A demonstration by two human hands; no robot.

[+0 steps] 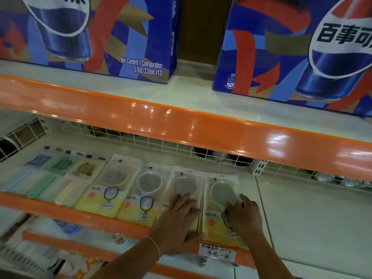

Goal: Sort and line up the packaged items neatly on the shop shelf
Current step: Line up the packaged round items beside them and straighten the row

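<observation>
Both hands are down on the middle shelf (302,218). The left hand (179,220) lies flat, fingers straight and together, pressing the third mirror pack (184,184). The right hand (244,215), fingers spread and slightly bent, rests on the green mirror pack (221,190) at the row's right end. Each pack lies flat, long axis running front to back, round mirror end toward the wire back grille (161,143), handle end at the orange shelf lip (80,214). Two more mirror packs (118,178) sit just left, edge to edge.
</observation>
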